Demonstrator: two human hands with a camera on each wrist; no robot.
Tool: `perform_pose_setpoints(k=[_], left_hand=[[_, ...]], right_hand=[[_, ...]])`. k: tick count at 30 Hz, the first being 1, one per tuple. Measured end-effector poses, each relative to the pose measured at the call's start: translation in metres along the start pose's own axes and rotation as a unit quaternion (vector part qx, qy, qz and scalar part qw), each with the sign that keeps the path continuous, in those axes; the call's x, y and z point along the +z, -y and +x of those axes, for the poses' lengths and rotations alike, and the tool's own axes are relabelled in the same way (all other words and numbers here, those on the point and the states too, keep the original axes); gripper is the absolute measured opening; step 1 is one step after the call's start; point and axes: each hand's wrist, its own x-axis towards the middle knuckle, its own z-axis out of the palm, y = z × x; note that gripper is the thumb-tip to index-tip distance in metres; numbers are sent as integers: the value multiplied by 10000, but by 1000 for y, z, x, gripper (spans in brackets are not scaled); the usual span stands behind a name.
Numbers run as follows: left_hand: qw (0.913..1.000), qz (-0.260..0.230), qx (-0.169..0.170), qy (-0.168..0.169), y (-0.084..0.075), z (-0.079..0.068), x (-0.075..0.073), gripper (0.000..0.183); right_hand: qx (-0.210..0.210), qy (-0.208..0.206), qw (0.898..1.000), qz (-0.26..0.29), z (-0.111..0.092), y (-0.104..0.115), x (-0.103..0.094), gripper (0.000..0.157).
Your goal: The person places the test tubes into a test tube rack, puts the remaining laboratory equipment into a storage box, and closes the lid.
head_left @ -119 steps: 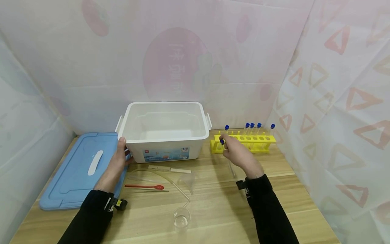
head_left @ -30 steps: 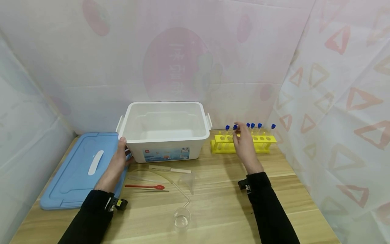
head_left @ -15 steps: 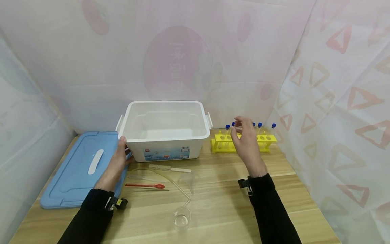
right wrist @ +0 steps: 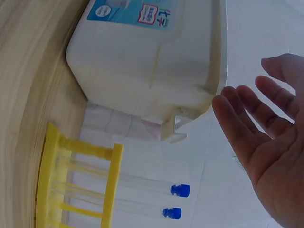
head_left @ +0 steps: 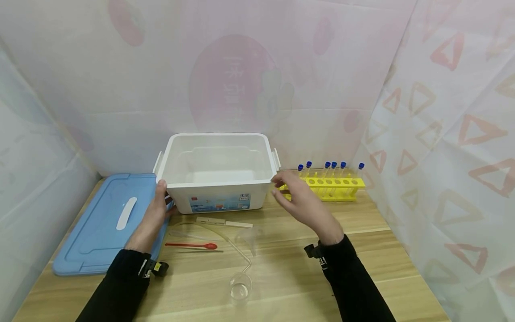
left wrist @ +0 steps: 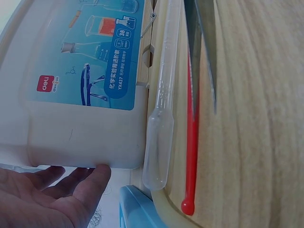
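A white plastic box [head_left: 219, 197] with a blue label stands lidless at the back of the table. My left hand [head_left: 154, 214] rests against its left front corner; in the left wrist view the fingers [left wrist: 92, 190] lie loosely along the box's end. My right hand [head_left: 301, 201] is at the box's right front corner, holding nothing, its fingertips right at the rim in the right wrist view. Behind that hand, a yellow test tube rack [head_left: 334, 182] holds several glass tubes with blue stoppers [right wrist: 180, 190]. The rack's left end is partly hidden by my right hand.
A blue lid [head_left: 100, 232] lies left of the box. In front are a wooden test tube clamp [head_left: 224, 223], a plastic dropper [left wrist: 161, 137], a red spoon [head_left: 209, 246], tweezers [left wrist: 209, 61], tubing [head_left: 237, 252], a clear funnel [head_left: 247, 241] and a small beaker [head_left: 240, 287].
My right hand has put the stoppered tube it held into the rack, let go, and moved left to the box's right corner. My left hand has stayed at the box.
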Motion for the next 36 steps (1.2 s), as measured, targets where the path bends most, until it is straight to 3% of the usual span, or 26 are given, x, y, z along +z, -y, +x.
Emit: perform_pose_setpoints(k=[6,12,27,36], left_hand=[[10000,47,-21,-32,0,1,0,77],[10000,-11,-7,-42,1,1,1,76],[10000,48,35,-38,0,0,1,73],[10000,31,-38,-25,-2,-2,1,74]], right_hand=[[-169,943,9952,221,-2,17,16,31],[-568,1805,9817,203,-4,28,34,34],[-1218,3412,9314,337,-13,50,71,33],[-1484,4124,8980,384,-18,56,87,34]])
